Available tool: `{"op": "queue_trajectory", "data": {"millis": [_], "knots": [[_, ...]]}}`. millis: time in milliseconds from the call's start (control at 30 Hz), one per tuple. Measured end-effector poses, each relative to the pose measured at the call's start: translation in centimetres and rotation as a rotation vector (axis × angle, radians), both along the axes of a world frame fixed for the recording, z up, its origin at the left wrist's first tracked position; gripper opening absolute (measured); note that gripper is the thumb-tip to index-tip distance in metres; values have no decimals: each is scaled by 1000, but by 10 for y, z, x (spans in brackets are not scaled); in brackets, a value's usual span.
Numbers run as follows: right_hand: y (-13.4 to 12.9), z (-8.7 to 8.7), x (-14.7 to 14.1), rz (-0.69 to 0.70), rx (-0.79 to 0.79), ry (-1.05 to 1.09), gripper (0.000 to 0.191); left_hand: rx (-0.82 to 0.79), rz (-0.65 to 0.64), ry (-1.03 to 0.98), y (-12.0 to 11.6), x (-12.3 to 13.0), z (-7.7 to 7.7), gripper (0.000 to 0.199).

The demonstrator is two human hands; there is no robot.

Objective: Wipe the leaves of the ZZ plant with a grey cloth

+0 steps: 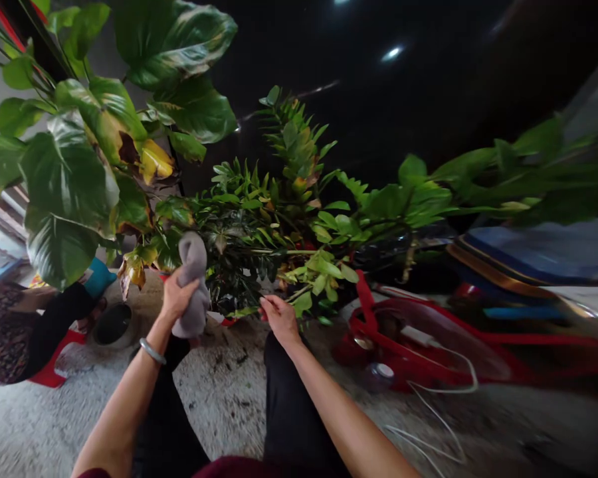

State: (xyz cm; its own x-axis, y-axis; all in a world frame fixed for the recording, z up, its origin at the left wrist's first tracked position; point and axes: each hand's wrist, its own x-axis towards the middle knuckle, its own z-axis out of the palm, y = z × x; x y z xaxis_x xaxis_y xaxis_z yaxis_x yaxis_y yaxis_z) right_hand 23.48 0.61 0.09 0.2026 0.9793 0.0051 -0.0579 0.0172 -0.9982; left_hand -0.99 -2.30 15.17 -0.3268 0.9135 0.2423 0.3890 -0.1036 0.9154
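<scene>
My left hand [177, 292] is closed around a bunched grey cloth [194, 292], held upright in front of the plants. A pale bangle [152, 351] circles that wrist. To the right, my right hand [280, 320] has its fingers pinched together low among the foliage. A narrow green leaf [244, 311] meets its fingertips, and a leafy stem [319, 275] runs just above and behind the hand. What lies inside the pinch is partly hidden. Dense small-leaved plants [259, 219] fill the space beyond both hands.
A large-leaved plant [70, 179] with some yellowed leaves leans in from the left. Below it are a grey pot [113, 325] and a seated person [10, 332] on a red stool [54, 365]. At right stands a red basket [428, 318] with a white cable [448, 392].
</scene>
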Motion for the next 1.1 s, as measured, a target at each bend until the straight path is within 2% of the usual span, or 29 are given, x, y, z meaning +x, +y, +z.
{"op": "queue_trajectory", "data": {"millis": [67,100,133,167,233,267,367,433,500,567,633,700,733,767,800,900,967,1033,1100], "knots": [[-1,-1,5,0,7,-21,48,-122,-117,25,-28,17,-35,42],[-1,-2,7,3,12,-26,48,-184,-213,30,-43,25,-46,42],[-1,-3,9,6,16,-31,47,-224,-313,33,-56,32,-51,43],[-1,-3,11,6,17,-39,46,-242,-407,38,-65,37,-50,45],[-1,-4,11,2,14,-53,44,-194,-485,43,-71,42,-32,48],[-2,-4,10,-3,8,-59,43,-135,-447,41,-66,42,-17,50],[-3,-3,6,-8,-9,-46,44,66,-187,8,-35,39,22,51],[-3,-2,3,-11,-14,-34,47,138,-62,-6,-16,38,26,47],[-4,-1,4,-16,-18,-33,49,103,-7,14,-9,40,8,45],[-5,0,7,-10,-19,-53,51,-38,-36,71,-19,43,-23,48],[-6,1,11,8,-4,-85,51,-234,-214,130,-39,43,-51,48],[-7,2,14,30,30,-102,50,-311,-442,134,-58,39,-61,49],[-7,2,15,33,44,-97,49,-303,-505,123,-63,36,-57,49],[-8,3,15,30,53,-86,49,-263,-510,101,-65,31,-48,49],[-8,4,14,20,53,-73,50,-206,-460,70,-62,27,-35,49],[-7,4,11,-6,28,-49,54,15,-169,-44,-36,14,10,51],[-6,3,9,-10,23,-50,57,141,-23,-90,-13,10,29,50],[-6,2,9,-9,22,-54,59,173,36,-91,2,11,27,47],[-6,1,10,-7,17,-69,59,82,25,-55,1,18,6,43]]}}
